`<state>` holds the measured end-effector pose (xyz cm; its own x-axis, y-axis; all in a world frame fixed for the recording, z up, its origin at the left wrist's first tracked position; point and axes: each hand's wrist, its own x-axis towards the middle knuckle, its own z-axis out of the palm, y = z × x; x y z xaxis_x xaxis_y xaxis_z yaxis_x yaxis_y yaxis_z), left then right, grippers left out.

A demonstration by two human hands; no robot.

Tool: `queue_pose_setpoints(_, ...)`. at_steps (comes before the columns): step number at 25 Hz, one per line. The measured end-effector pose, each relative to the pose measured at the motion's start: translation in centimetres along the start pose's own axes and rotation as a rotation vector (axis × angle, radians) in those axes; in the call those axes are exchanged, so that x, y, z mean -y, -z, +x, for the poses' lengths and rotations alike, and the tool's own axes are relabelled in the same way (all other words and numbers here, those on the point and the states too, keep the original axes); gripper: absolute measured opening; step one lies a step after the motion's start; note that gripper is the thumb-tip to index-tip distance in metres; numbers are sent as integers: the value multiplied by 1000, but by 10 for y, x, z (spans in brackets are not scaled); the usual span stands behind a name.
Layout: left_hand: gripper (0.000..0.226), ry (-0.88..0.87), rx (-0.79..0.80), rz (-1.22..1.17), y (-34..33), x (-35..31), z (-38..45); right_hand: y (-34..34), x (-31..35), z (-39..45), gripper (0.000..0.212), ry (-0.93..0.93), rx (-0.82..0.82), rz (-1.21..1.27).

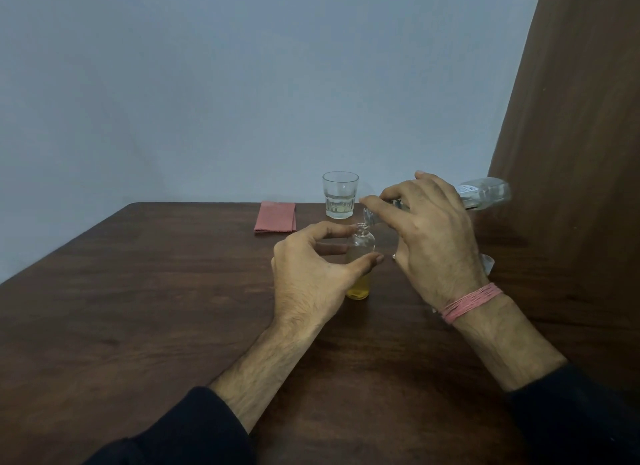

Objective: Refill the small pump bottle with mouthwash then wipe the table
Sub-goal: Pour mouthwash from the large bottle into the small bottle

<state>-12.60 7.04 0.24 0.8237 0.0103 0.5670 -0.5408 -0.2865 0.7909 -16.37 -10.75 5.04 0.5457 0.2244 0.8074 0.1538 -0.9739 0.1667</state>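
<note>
A small clear bottle [361, 246] stands upright on the dark wooden table [138, 308], without a pump on it, and yellow liquid fills its bottom part. My left hand [311, 274] curls around it, thumb and fingers on its sides. My right hand [429, 232] holds a larger clear mouthwash bottle [485, 194] tipped almost level, its mouth right above the small bottle's neck. A folded pink cloth [276, 217] lies farther back on the table.
A clear glass tumbler [340, 194] with a little liquid stands behind the small bottle. A small whitish object [486, 262] lies partly hidden behind my right hand. A brown curtain [571, 118] hangs at the right; a pale wall is behind.
</note>
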Motion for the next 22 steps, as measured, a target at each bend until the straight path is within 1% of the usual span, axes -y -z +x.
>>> queue_pose_setpoints(8,54,-9,19,10,0,2,1,2,2,1,74,-2,19,-4)
queue_pose_setpoints(10,54,-13,24,-19,-1,3,1,3,2,1,73,-7,13,-6)
queue_pose_setpoints(15,55,40,58,-120,-2,2,1,3,2,2,76,0,28,-13)
queue_pose_setpoints(19,54,52,87,-128,-1,3,2,4,1,2,78,3,48,-13)
queue_pose_setpoints(22,53,56,86,-142,0,2,0,4,1,2,76,14,31,-11)
